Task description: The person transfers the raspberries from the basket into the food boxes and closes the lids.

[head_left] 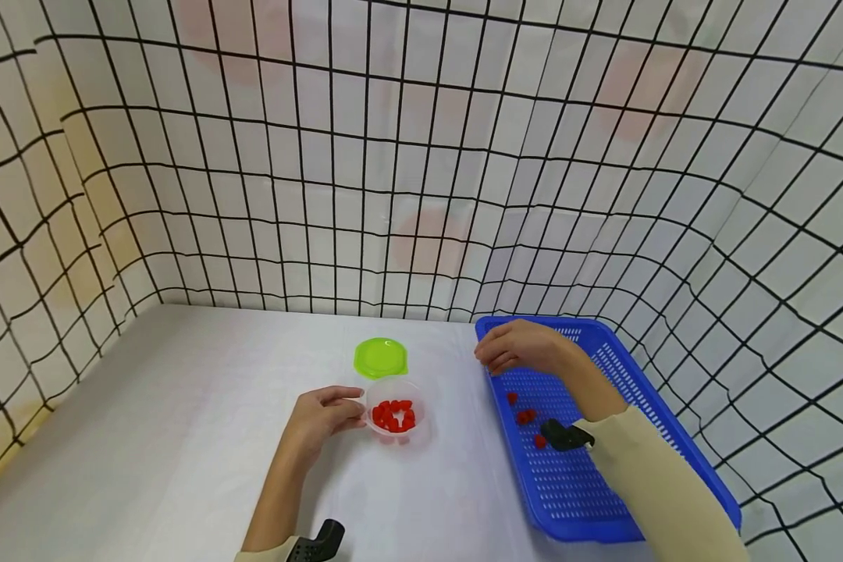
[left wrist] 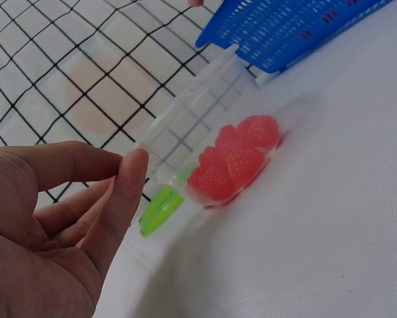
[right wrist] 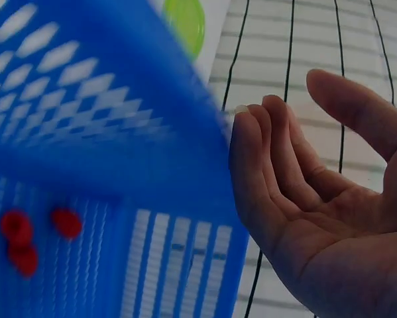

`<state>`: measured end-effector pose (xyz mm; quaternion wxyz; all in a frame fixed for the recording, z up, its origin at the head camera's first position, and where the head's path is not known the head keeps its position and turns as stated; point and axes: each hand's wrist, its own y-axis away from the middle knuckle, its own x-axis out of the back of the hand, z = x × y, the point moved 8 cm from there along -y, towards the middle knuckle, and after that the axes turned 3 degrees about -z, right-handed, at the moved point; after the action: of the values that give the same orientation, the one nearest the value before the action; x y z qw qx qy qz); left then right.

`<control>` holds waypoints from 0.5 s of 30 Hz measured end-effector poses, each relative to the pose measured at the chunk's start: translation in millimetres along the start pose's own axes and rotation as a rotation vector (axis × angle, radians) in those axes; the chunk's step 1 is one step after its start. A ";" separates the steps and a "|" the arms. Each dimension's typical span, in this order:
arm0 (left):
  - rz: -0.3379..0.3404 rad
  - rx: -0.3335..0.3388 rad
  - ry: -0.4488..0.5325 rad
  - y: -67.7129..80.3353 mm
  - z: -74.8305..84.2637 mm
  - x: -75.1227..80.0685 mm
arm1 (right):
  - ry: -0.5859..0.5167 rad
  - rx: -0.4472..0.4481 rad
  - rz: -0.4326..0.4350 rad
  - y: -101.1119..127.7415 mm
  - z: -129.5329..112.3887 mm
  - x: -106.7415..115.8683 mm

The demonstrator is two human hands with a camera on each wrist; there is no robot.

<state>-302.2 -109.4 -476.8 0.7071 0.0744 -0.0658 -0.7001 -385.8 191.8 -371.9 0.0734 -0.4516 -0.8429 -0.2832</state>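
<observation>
My left hand (head_left: 321, 419) holds the rim of a clear round plastic container (head_left: 396, 387), pinching it between thumb and finger in the left wrist view. Several red raspberries (left wrist: 228, 162) lie on the container's floor. Over the far left edge of a blue plastic basket (head_left: 569, 499) hangs my right hand (head_left: 523, 345). In the right wrist view its fingers are loosely bent, the thumb stands apart, and nothing is in the palm. A few more raspberries (head_left: 524, 417) sit on the basket's slotted bottom, left of the right forearm.
A bright green lid (head_left: 381, 358) lies flat on the white table (head_left: 183, 437), just beyond the container. Black wire mesh (head_left: 351, 156) with white sheeting behind it encloses the table at the back and both sides. The basket's right side stands near the mesh.
</observation>
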 end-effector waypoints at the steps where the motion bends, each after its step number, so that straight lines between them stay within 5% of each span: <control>1: 0.003 0.001 0.000 0.1 0.0 0.8 | 0.006 0.002 0.016 2.3 4.0 5.4; 9: -0.002 0.004 0.001 -0.8 -1.8 2.6 | 0.047 -0.074 0.115 14.3 47.4 34.9; 15: -0.003 0.011 0.000 0.5 -0.1 1.7 | 0.049 -0.164 0.078 20.7 83.1 40.6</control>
<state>-301.7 -111.1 -476.9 0.7057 0.0786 -0.0695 -0.7007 -381.8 275.1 -416.9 0.0679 -0.4816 -0.7965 -0.3593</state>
